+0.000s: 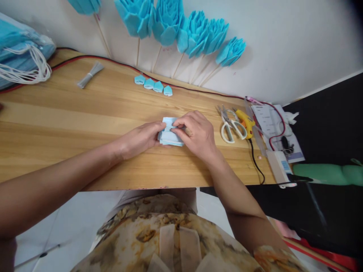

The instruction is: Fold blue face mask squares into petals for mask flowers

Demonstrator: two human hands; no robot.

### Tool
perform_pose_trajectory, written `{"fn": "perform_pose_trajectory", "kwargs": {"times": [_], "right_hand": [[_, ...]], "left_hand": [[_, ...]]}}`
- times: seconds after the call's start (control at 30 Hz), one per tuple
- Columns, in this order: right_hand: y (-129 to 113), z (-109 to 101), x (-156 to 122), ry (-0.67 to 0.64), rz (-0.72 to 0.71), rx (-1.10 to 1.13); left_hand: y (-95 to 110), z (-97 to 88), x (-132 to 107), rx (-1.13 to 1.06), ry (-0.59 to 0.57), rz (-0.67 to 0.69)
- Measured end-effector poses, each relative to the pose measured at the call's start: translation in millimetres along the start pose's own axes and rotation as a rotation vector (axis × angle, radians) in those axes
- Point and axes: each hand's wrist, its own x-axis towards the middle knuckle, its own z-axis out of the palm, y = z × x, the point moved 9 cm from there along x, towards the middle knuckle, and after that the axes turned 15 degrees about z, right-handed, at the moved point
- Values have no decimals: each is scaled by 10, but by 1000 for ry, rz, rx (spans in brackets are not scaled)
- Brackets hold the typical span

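Pale blue folded stack (pixel 170 136), flat, pinched by both hands

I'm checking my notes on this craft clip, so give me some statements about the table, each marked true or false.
1. The left hand and right hand both hold the folded blue fabric piece. True.
2. The scissors lie left of the hands. False: they lie to the right, beside the yellow glue gun.
3. Four small folded blue petals sit in a row near the wall. True.
4. The blue flowers on sticks lie flat on the table. False: they lean against the wall.
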Motion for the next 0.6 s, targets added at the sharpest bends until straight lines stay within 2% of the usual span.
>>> {"fn": "perform_pose_trajectory", "kwargs": {"times": [0.13, 0.23, 0.33, 0.43, 0.5, 0.6], "right_hand": [[-3, -4, 6, -13, -10, 29], [-35, -104, 22, -52, -46, 175], [-37, -203, 11, -188, -76, 442], [-19, -271, -49, -361, -96, 816], [5, -287, -74, -402, -75, 957], [54, -202, -55, -344, 55, 810]], "left_hand": [[19, -7, -6, -9, 38, -29], [65, -23, 10, -53, 51, -23], [80, -80, 28, -88, 73, -19], [68, -108, 29, -96, 75, -24], [55, -97, 21, -94, 59, -27], [25, -76, 5, -87, 48, -42]]}}
